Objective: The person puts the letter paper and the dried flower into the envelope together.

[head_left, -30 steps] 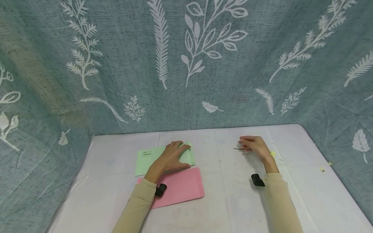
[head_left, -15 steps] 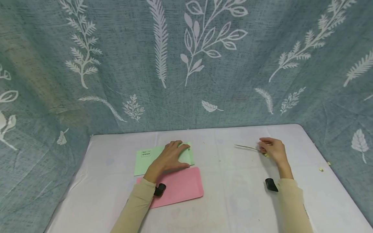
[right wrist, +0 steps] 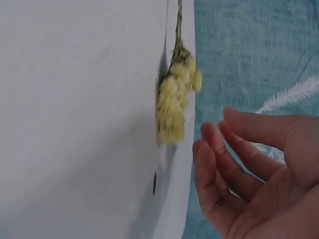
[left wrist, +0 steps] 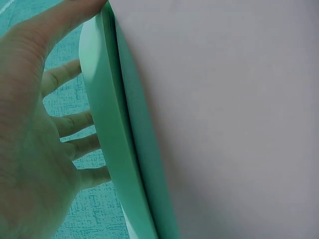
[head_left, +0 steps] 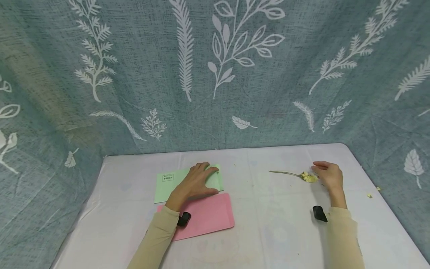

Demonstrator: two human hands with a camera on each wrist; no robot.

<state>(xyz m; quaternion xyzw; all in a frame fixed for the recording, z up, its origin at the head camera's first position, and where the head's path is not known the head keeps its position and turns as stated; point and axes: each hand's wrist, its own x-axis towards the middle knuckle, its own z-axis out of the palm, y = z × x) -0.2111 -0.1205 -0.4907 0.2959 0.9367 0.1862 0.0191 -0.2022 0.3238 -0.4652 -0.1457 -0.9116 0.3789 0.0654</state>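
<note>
A pale green envelope (head_left: 169, 188) lies on the white table at the left. My left hand (head_left: 195, 183) spans its right part, holding it with the thumb at the near edge and the fingers at the far edge. The left wrist view shows the green paper (left wrist: 112, 104) bulging, with a dark gap along it; the fingertips behind it are hidden. A yellow dried flower (head_left: 309, 177) on a thin stem lies at the right, stem to the left. My right hand (head_left: 330, 179) hovers beside the flower head (right wrist: 172, 102), apart from it, with loosely bent fingers.
A pink envelope (head_left: 208, 220) lies directly in front of the green one, partly under the left forearm. Small yellow petals (head_left: 369, 195) are scattered near the table's right edge. A grey-green leaf-patterned curtain (head_left: 215, 127) hangs behind the table.
My right hand has moved right, first with the stem in its fingers, and has let go of the flower, which now lies fully in sight. The left hand has stayed put.
</note>
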